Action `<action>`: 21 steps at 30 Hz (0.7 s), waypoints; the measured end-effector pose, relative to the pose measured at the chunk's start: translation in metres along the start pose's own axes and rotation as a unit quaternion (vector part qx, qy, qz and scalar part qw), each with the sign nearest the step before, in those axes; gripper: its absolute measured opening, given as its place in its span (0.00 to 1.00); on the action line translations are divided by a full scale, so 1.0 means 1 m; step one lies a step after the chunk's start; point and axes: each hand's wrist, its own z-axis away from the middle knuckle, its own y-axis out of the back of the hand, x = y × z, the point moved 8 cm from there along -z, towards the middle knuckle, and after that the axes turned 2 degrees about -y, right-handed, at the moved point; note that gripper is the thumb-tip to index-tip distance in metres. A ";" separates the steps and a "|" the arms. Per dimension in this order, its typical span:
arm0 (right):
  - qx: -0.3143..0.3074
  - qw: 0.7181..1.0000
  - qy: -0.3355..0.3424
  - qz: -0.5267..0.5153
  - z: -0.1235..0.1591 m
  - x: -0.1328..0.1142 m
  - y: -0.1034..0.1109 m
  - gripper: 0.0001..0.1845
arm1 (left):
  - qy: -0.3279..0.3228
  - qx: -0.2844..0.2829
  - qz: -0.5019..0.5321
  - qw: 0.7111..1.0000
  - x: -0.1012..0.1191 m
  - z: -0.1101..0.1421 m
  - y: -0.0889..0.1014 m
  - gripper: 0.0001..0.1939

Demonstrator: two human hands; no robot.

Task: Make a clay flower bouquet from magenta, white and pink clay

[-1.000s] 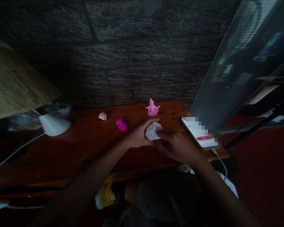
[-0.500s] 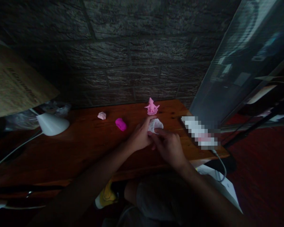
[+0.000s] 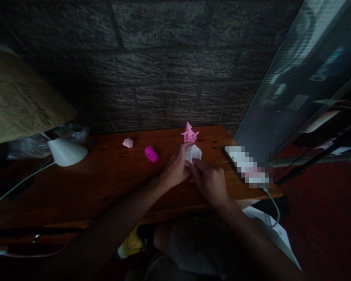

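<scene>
Over the front of the wooden table, both hands hold a thin, curved piece of white modelling clay (image 3: 195, 152) with an uneven rim. My left hand (image 3: 177, 166) is closed round its left side. The fingers of my right hand (image 3: 210, 179) pinch its lower edge, and their tips are partly hidden. Just behind the piece stands a pink clay figure (image 3: 189, 134) with a pointed top and arms spread to both sides. A magenta lump of clay (image 3: 151, 154) lies left of my left hand, and a pale pink lump (image 3: 128, 143) lies farther left.
On the right of the wooden table (image 3: 111, 183) lies a phone-like device (image 3: 247, 166), its screen blurred, with a white cable (image 3: 276, 207). A white lamp base (image 3: 67, 152) and a brown paper bag (image 3: 26, 97) are at the left. A brick wall (image 3: 152, 70) rises behind.
My right fingers have shifted slightly on the white clay's lower edge, and more of its inside shows. The whole view has moved a little; the lumps and figure stay in place.
</scene>
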 end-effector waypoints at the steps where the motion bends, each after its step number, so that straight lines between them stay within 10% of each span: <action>1: 0.005 1.000 0.010 0.025 0.001 -0.001 -0.002 0.17 | -0.002 0.003 -0.001 1.000 -0.001 0.000 0.001 0.33; 15: 0.014 0.991 0.093 -0.096 -0.012 -0.007 0.036 0.14 | 0.012 0.026 0.167 0.986 -0.013 -0.001 0.012 0.39; 21: 0.063 0.995 -0.013 -0.074 -0.035 0.021 0.046 0.13 | 0.045 0.071 0.098 0.992 -0.035 -0.002 0.081 0.39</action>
